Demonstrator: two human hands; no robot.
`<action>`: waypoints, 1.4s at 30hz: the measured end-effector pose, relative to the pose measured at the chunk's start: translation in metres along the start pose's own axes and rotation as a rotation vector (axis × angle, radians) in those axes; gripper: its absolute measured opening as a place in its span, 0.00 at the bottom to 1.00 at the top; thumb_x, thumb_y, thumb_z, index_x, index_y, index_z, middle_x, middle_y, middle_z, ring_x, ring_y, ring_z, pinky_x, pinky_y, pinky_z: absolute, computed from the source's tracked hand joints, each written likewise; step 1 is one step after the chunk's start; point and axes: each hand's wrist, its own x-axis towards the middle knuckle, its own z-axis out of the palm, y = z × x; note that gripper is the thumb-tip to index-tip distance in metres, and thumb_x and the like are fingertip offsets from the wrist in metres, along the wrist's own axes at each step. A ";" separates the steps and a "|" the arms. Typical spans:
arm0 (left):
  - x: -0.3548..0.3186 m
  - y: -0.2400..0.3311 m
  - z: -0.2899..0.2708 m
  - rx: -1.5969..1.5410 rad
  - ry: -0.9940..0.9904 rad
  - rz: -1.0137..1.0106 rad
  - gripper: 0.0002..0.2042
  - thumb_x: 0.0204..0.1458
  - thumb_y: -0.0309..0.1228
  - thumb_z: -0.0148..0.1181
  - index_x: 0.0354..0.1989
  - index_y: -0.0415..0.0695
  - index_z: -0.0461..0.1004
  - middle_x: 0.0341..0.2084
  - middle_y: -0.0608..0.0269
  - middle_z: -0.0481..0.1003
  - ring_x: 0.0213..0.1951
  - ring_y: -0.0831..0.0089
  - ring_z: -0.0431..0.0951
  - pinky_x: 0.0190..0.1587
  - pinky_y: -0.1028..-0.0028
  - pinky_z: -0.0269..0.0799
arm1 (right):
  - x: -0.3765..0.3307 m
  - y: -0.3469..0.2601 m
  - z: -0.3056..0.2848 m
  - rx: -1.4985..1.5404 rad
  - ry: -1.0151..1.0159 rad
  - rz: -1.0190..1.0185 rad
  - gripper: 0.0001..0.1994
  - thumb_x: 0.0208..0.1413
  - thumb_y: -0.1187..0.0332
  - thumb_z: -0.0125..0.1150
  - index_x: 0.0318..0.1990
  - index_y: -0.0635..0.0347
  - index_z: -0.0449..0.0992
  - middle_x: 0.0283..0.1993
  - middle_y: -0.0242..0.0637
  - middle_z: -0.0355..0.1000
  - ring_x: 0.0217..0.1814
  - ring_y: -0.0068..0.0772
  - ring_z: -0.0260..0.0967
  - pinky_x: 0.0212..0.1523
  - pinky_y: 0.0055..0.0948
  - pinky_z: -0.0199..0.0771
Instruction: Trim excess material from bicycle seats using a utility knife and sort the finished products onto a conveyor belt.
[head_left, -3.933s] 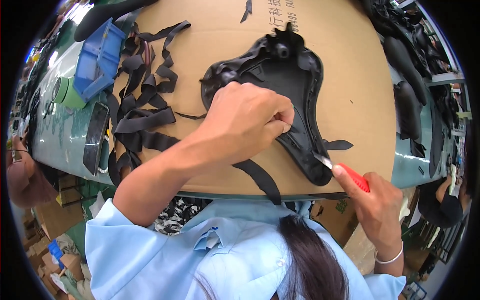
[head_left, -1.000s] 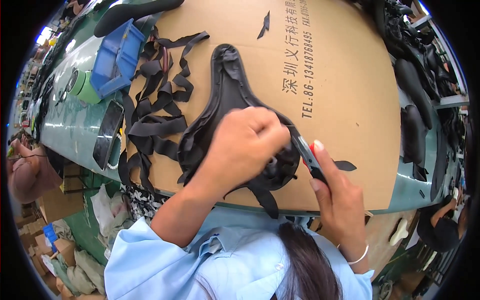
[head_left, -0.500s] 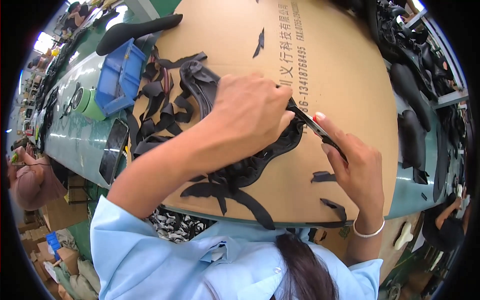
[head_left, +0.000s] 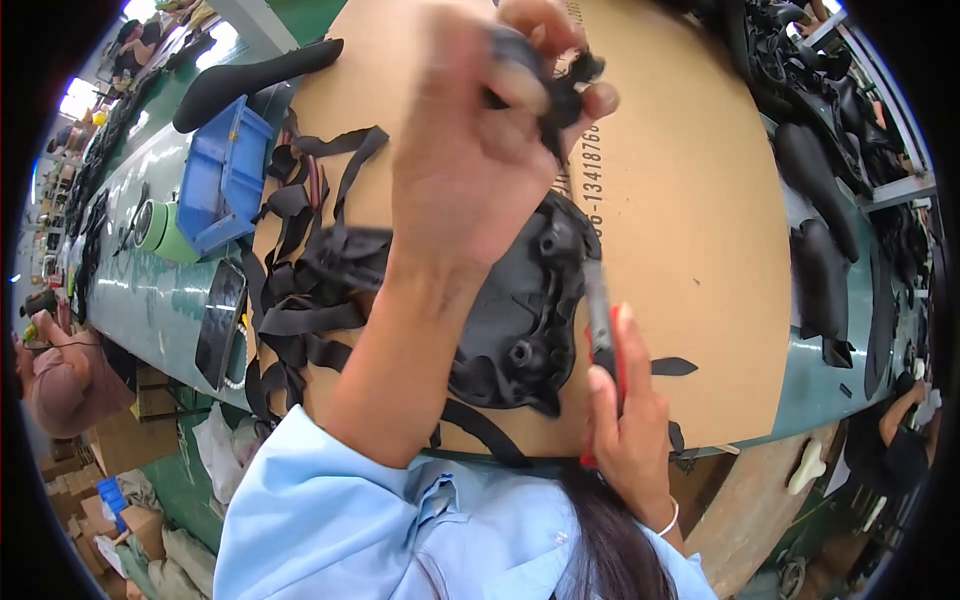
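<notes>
A black bicycle saddle lies underside up on brown cardboard, its moulded shell and round fittings showing. Raised over its far edge, my left hand, blurred by motion, is closed around a crumpled black trim strip. One end of the strip runs down toward the saddle's rim; whether it is still joined there I cannot tell. In my right hand is a utility knife with a red and black handle. Its metal blade points away from me, right beside the saddle's right rim.
Black offcut strips pile up left of the saddle. A small offcut lies right of the knife. Further left are a blue bin, a green round container and a phone. Finished-looking black saddles line the right side.
My left hand has risen up and away, pulling the black strip. The right hand has drawn the knife down and toward me. The saddle has turned, showing more of its underside.
</notes>
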 end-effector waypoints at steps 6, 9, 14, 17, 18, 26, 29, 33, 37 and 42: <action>-0.026 0.039 0.006 1.531 -0.235 -0.458 0.12 0.48 0.37 0.62 0.27 0.39 0.75 0.35 0.61 0.78 0.19 0.73 0.71 0.28 0.76 0.69 | -0.007 -0.002 -0.027 -0.318 -0.064 -0.146 0.26 0.56 0.68 0.55 0.63 0.51 0.62 0.27 0.43 0.74 0.22 0.44 0.71 0.22 0.36 0.65; -0.048 0.042 -0.020 2.219 -0.905 -0.085 0.06 0.37 0.31 0.63 0.21 0.43 0.74 0.22 0.64 0.73 0.26 0.60 0.69 0.33 0.65 0.69 | 0.012 0.002 -0.039 -0.481 -0.045 -0.232 0.25 0.55 0.68 0.56 0.62 0.48 0.64 0.23 0.42 0.72 0.19 0.43 0.69 0.21 0.36 0.64; -0.038 0.024 -0.060 1.929 -0.965 0.415 0.10 0.31 0.28 0.63 0.13 0.44 0.66 0.16 0.65 0.64 0.26 0.66 0.66 0.30 0.68 0.64 | 0.032 -0.003 -0.039 -0.081 -0.236 0.039 0.23 0.55 0.69 0.54 0.60 0.50 0.66 0.21 0.40 0.70 0.16 0.36 0.67 0.22 0.32 0.65; -0.036 0.024 -0.066 1.843 -0.912 0.547 0.13 0.30 0.25 0.64 0.11 0.43 0.62 0.14 0.66 0.59 0.23 0.67 0.62 0.28 0.70 0.60 | 0.025 0.009 -0.034 0.239 -0.302 0.205 0.23 0.56 0.69 0.54 0.61 0.53 0.65 0.24 0.42 0.72 0.18 0.37 0.68 0.24 0.30 0.67; -0.035 0.023 -0.066 1.813 -0.836 0.606 0.13 0.31 0.24 0.65 0.10 0.43 0.62 0.13 0.66 0.58 0.23 0.67 0.61 0.27 0.70 0.59 | 0.015 0.015 -0.028 0.168 -0.236 0.090 0.23 0.57 0.69 0.54 0.61 0.54 0.64 0.28 0.44 0.73 0.20 0.38 0.69 0.25 0.29 0.68; -0.029 0.029 -0.071 1.783 -0.210 0.705 0.09 0.44 0.26 0.63 0.15 0.40 0.72 0.16 0.64 0.68 0.27 0.65 0.65 0.30 0.68 0.59 | -0.035 0.002 -0.002 -0.034 0.006 -0.110 0.25 0.54 0.73 0.56 0.61 0.62 0.63 0.37 0.52 0.74 0.26 0.46 0.73 0.28 0.33 0.70; -0.027 0.026 -0.067 1.810 -0.096 0.589 0.09 0.48 0.31 0.62 0.21 0.38 0.77 0.26 0.63 0.75 0.34 0.65 0.69 0.36 0.66 0.63 | -0.028 0.001 -0.007 -0.140 0.059 -0.143 0.25 0.53 0.73 0.57 0.61 0.61 0.64 0.34 0.51 0.73 0.19 0.42 0.68 0.22 0.32 0.66; -0.041 0.026 -0.076 1.672 -0.112 0.239 0.10 0.50 0.34 0.61 0.26 0.39 0.79 0.32 0.64 0.78 0.41 0.65 0.73 0.44 0.70 0.66 | -0.003 0.008 -0.033 -0.231 -0.019 -0.217 0.24 0.52 0.72 0.59 0.59 0.55 0.68 0.28 0.47 0.73 0.17 0.35 0.65 0.20 0.30 0.63; -0.041 0.026 -0.070 1.711 -0.264 0.314 0.12 0.53 0.32 0.58 0.24 0.36 0.77 0.29 0.60 0.77 0.38 0.65 0.73 0.41 0.71 0.66 | 0.015 0.008 -0.036 -0.047 0.023 -0.222 0.24 0.53 0.73 0.58 0.60 0.53 0.68 0.31 0.41 0.76 0.20 0.33 0.69 0.23 0.27 0.67; -0.037 0.029 -0.074 1.360 0.078 0.285 0.17 0.57 0.35 0.55 0.21 0.35 0.76 0.24 0.62 0.75 0.30 0.73 0.72 0.34 0.75 0.65 | 0.002 0.012 -0.020 -0.207 -0.021 -0.281 0.24 0.53 0.72 0.58 0.60 0.57 0.67 0.36 0.45 0.76 0.20 0.37 0.69 0.24 0.29 0.67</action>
